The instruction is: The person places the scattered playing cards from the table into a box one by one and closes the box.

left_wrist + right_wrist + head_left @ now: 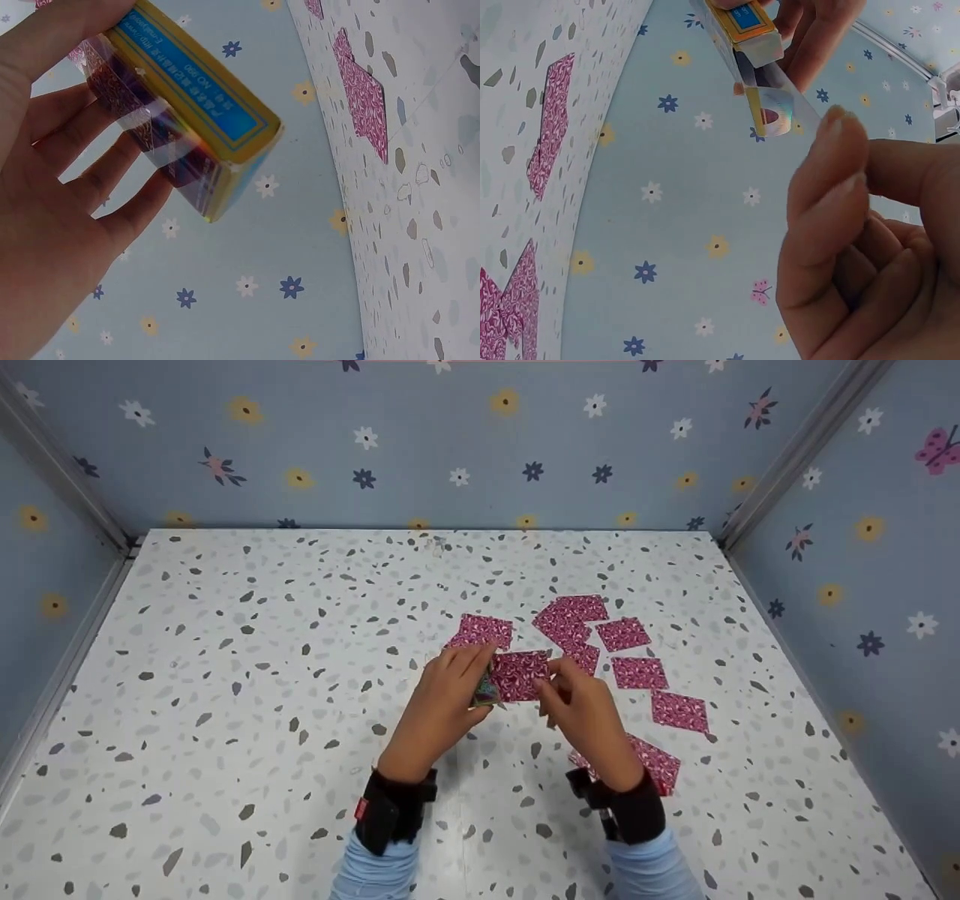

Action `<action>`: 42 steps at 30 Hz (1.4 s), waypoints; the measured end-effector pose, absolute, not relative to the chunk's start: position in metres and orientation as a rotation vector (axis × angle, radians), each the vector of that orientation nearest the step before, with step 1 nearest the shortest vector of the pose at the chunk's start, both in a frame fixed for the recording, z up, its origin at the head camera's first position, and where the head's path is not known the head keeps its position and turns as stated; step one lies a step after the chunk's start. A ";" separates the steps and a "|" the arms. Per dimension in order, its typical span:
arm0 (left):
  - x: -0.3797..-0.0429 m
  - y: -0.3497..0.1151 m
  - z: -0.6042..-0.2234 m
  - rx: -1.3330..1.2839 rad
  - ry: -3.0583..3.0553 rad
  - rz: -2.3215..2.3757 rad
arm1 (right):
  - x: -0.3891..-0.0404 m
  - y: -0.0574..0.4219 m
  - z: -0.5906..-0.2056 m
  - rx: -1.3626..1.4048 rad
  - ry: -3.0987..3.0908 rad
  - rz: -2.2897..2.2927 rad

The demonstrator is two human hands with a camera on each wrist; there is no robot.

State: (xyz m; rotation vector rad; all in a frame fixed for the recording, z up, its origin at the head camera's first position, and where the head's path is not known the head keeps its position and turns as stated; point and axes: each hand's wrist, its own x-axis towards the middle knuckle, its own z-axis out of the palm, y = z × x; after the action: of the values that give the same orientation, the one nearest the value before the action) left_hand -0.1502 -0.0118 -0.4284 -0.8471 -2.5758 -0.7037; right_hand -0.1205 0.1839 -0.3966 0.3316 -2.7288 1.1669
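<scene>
My left hand (441, 701) grips a small yellow playing-card box (206, 82) with a blue printed panel, fingers along one side and thumb on the other. Its end flap (772, 112) hangs open on the side facing my right hand. Between thumb and fingers, my right hand (589, 716) pinches the right end of a pink-patterned playing card (519, 676). The card's left end meets the box's open end; how far it reaches inside is hidden. In the right wrist view the card appears almost edge-on.
Several pink-patterned cards lie on the speckled white table, including an overlapping group (566, 622) beyond my hands, single cards (639, 673) to the right, and more cards (656, 765) partly under my right wrist. Flowered panels (480, 442) border the table's back and sides.
</scene>
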 end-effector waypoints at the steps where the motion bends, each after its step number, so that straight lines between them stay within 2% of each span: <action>1: -0.150 -0.012 -0.428 -0.848 -2.586 -0.702 | -0.121 0.183 -0.397 0.333 -2.734 1.169; 23: -0.146 -0.016 -0.427 -0.832 -2.625 -0.706 | -0.124 0.170 -0.402 0.341 -2.782 1.106; 31: -0.147 -0.014 -0.429 -0.850 -2.629 -0.783 | -0.117 0.199 -0.412 0.232 -2.915 0.906; 42: -0.151 -0.018 -0.426 -0.802 -2.656 -0.832 | -0.096 0.243 -0.455 0.278 -3.059 0.517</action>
State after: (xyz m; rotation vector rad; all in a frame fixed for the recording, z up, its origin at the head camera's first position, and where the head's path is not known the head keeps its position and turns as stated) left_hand -0.1509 -0.0177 -0.4258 -0.8022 -2.6563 -0.8323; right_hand -0.0957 0.2429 -0.4546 0.2782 -3.0589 0.5174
